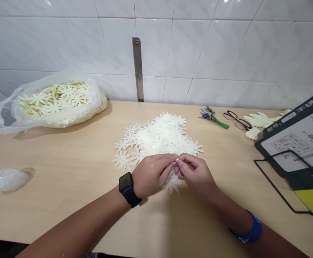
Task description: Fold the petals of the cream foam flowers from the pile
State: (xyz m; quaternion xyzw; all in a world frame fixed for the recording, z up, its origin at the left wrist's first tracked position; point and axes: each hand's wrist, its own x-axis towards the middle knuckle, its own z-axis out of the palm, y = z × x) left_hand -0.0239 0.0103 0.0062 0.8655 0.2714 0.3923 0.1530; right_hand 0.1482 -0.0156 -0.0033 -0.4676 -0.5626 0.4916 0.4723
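Note:
Fingertips of my left hand and my right hand meet in front of a heap of pale white flower-shaped cutouts. Both hands are closed in a pinch. A small bit of white shows between the fingertips, apparently part of a flower cutout; the rest of it is hidden by the fingers. Petals of a flower cutout show just below and between the hands; whether it is held or lies on the table I cannot tell. Several loose cutouts are spread left of the heap.
A clear plastic bag full of similar cutouts stands at the back left. A crumpled bag lies at the left. Keys, glasses and more pale cutouts are at the back right, beside a printed box and black wire frame.

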